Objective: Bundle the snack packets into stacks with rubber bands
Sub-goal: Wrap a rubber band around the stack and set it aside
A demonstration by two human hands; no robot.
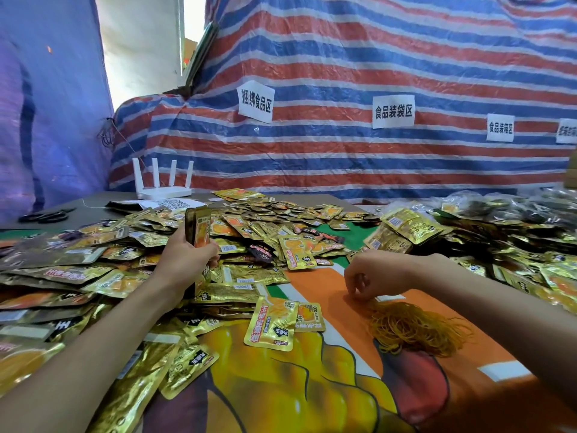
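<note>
A striped tarp (343, 57) backs a table (327, 385) covered in orange printed cloth. Loose gold snack packets (93, 267), far too many to count, heap over its left side and far edge. One tangle of rubber bands (415, 326) lies near the right edge, within easy reach. The left hand (187, 260) grips one upright stack (197, 228) of packets, likely squared for banding; their number is unclear. The right hand (377, 273), fingers curled down, meets the tangle's edge; whether it holds a band cannot be told.

I have one view only, a wide-angle camera worn on the head. It faces forward and down, close over the surface (93, 203), with the striped tarp (343, 57) beyond.
</note>
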